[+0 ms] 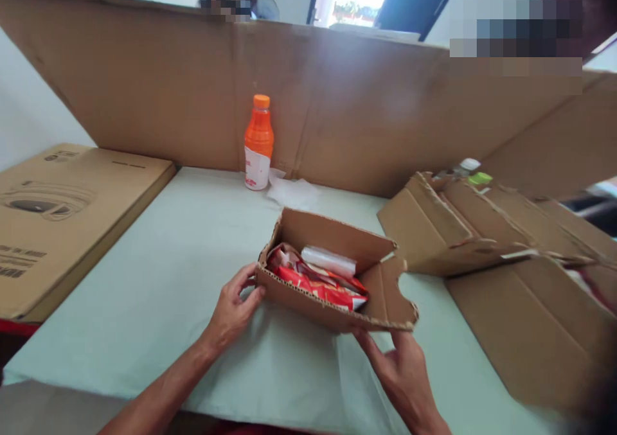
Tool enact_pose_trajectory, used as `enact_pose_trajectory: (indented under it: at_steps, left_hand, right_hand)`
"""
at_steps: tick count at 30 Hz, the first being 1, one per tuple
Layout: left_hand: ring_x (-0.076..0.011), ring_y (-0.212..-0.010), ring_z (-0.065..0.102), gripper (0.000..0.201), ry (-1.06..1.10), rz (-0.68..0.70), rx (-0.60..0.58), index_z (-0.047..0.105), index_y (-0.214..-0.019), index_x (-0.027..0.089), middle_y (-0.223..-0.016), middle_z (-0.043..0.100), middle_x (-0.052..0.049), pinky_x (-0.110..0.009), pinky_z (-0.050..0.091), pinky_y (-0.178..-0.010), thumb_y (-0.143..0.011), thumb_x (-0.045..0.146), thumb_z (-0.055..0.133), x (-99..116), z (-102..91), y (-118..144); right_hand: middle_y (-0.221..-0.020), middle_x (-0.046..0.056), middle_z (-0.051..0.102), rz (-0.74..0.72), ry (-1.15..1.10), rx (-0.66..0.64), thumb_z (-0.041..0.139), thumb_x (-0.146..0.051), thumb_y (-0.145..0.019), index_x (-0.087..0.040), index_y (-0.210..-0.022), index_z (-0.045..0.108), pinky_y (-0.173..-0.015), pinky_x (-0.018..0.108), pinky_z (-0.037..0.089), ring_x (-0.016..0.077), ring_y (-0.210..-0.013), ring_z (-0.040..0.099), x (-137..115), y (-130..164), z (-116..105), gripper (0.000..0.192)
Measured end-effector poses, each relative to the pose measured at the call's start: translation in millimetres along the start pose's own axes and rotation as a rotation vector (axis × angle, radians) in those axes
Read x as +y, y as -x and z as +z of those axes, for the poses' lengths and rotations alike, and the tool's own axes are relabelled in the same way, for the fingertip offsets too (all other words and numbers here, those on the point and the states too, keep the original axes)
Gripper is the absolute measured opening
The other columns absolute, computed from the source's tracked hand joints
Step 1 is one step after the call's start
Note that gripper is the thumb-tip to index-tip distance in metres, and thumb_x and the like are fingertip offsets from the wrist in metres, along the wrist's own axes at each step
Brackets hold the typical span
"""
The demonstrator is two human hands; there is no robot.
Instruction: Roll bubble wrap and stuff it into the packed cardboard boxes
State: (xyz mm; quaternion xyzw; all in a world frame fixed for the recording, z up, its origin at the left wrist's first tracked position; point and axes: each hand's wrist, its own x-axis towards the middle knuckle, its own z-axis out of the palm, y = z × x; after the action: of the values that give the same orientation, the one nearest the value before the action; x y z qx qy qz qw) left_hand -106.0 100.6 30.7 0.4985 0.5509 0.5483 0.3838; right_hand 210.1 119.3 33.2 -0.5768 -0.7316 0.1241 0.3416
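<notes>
Both hands hold a small open-topped cardboard box (308, 303), tilted a little, over the pale green tabletop. My left hand (236, 303) grips its left end, thumb on the near side and some fingers hidden behind the corner. At the lower right, my right hand (400, 364) grips the bottom near corner, its fingertips partly hidden under the box. Inside lie a red printed packet (318, 287) and a clear plastic roll or tube (329, 260) whose kind I cannot make out. The box's right end wall (385, 287) has a curved cut-out.
An orange-capped bottle (258, 146) stands at the back beside a crumpled white sheet (294, 193). A large flat carton (81, 210) lies left. Several cardboard boxes (520, 319) crowd the right. A tall cardboard panel (168, 88) closes off the back of the table (202, 216).
</notes>
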Motion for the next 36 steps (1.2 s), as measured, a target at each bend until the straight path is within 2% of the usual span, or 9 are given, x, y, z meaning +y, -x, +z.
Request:
enact_pose_trajectory:
  at_steps: [5, 8, 10, 15, 18, 22, 27, 31, 36]
  left_hand:
    - [-0.0222, -0.095, 0.067, 0.029, -0.258, 0.090, -0.002, 0.069, -0.108, 0.020, -0.110, 0.070, -0.009, -0.034, 0.056, -0.081, -0.087, 0.039, 0.064, 4.6, -4.0, 29.5]
    - [-0.0180, -0.069, 0.063, 0.031, -0.355, 0.012, 0.035, 0.069, -0.098, 0.020, -0.089, 0.068, -0.005, -0.031, 0.054, -0.066, -0.083, 0.047, 0.066, 4.2, -9.2, 34.5]
    - [-0.0199, -0.072, 0.065, 0.039, -0.311, -0.066, 0.005, 0.068, -0.100, 0.020, -0.088, 0.069, -0.005, -0.032, 0.055, -0.068, -0.081, 0.053, 0.067, 0.5, -7.5, 37.0]
    - [-0.0231, -0.081, 0.068, 0.052, -0.127, -0.201, -0.018, 0.063, -0.104, 0.018, -0.090, 0.072, -0.006, -0.033, 0.057, -0.072, -0.076, 0.060, 0.071, -6.4, 15.1, 32.9]
    - [-0.0231, -0.083, 0.069, 0.056, -0.071, -0.200, -0.091, 0.060, -0.112, 0.017, -0.090, 0.071, -0.007, -0.035, 0.057, -0.077, -0.077, 0.059, 0.072, -2.5, 46.2, 23.1]
    - [-0.0261, -0.109, 0.066, 0.069, 0.047, -0.093, -0.231, 0.043, -0.139, 0.020, -0.134, 0.058, -0.017, -0.042, 0.056, -0.091, -0.083, 0.050, 0.068, 0.0, 115.9, 16.7]
    - [-0.0311, -0.130, 0.053, 0.074, 0.098, 0.009, -0.677, 0.035, -0.149, 0.023, -0.153, 0.040, -0.018, -0.050, 0.048, -0.105, -0.082, 0.031, 0.065, -0.4, 215.4, 24.2]
    - [-0.0352, -0.139, 0.043, 0.084, 0.104, 0.113, -0.902, 0.034, -0.152, 0.021, -0.157, 0.034, -0.017, -0.054, 0.042, -0.111, -0.075, 0.026, 0.067, 2.2, 270.4, 25.4]
    - [-0.0374, -0.145, 0.035, 0.088, 0.080, 0.171, -0.901, 0.030, -0.155, 0.023, -0.162, 0.027, -0.016, -0.058, 0.038, -0.113, -0.075, 0.026, 0.067, -4.2, 297.5, 14.3]
  right_hand:
    - [-0.139, 0.017, 0.060, 0.090, -0.095, 0.001, 0.067, -0.070, -0.079, -0.016, -0.146, 0.048, -0.099, 0.048, 0.054, 0.0357, -0.124, 0.060, 21.1, 62.2, -25.0, 0.088]
    - [-0.158, 0.018, 0.037, 0.088, -0.287, -0.131, 0.069, -0.083, -0.066, -0.016, -0.160, 0.023, -0.116, 0.052, 0.038, 0.0378, -0.143, 0.041, 17.1, 46.3, -25.2, 0.124]
    - [-0.161, 0.017, 0.031, 0.076, -0.396, -0.206, 0.071, -0.086, -0.059, -0.017, -0.162, 0.015, -0.120, 0.053, 0.032, 0.0382, -0.147, 0.034, 15.9, 29.3, -21.5, 0.136]
    - [-0.161, 0.017, 0.030, -0.025, -0.469, -0.120, 0.080, -0.073, -0.060, -0.021, -0.162, 0.010, -0.118, 0.052, 0.035, 0.0370, -0.146, 0.035, 27.9, 14.6, -12.6, 0.133]
    - [-0.158, 0.019, 0.035, -0.030, -0.409, 0.055, 0.081, -0.065, -0.067, -0.019, -0.160, 0.015, -0.116, 0.049, 0.039, 0.0357, -0.143, 0.040, 43.7, 32.5, -22.0, 0.123]
    - [-0.154, 0.020, 0.039, 0.146, -0.240, 0.349, 0.081, -0.061, -0.071, -0.018, -0.157, 0.023, -0.113, 0.051, 0.043, 0.0364, -0.140, 0.044, 67.8, 70.8, -50.4, 0.112]
    - [-0.156, 0.019, 0.036, 0.354, -0.044, 0.693, 0.083, -0.055, -0.071, -0.020, -0.157, 0.022, -0.116, 0.058, 0.035, 0.0376, -0.142, 0.040, 84.8, 98.6, -77.2, 0.112]
    - [-0.158, 0.021, 0.031, 0.376, 0.011, 0.787, 0.082, -0.052, -0.074, -0.019, -0.159, 0.018, -0.117, 0.060, 0.031, 0.0377, -0.145, 0.036, 89.4, 93.3, -81.2, 0.112]
    - [-0.161, 0.021, 0.027, 0.330, 0.031, 0.760, 0.081, -0.048, -0.077, -0.020, -0.160, 0.017, -0.116, 0.059, 0.035, 0.0366, -0.145, 0.036, 98.5, 83.6, -75.2, 0.108]
